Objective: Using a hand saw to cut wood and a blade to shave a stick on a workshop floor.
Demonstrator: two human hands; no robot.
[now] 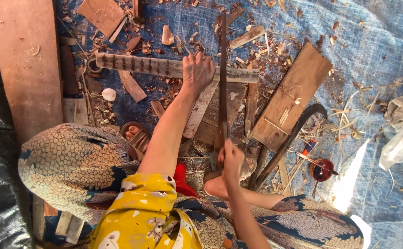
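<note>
Landmark: long pale wooden strip (173,68) with dark cross-marks, lying crosswise on the blue tarp (376,50).
Left hand (197,71): pressed flat on the strip, near its right half, fingers spread over the top edge; it pins the strip, closed around nothing.
Right hand (231,157): well below the strip, near the person's knee, fist closed around the handle end of a long thin dark blade (223,78).
Blade: runs straight up from the right hand, crosses the strip just right of the left hand, tip past the strip's far edge.
Contact: blade and strip appear to touch at the crossing; depth of any cut cannot be told.
Step in hand: by my reading, a cross-cut or notch on the strip at the blade's line, held steady by the left hand.
Next move calls for: firm downward hold on the strip, blade kept square to it, fingers kept clear since they sit just beside the edge.
Below the strip: a flat board (220,110) under the blade.
Right of the strip: a brown plank (298,87) with small sticks on it, and a curved dark sickle (298,129).
All round the strip: wood chips and shavings.
</note>
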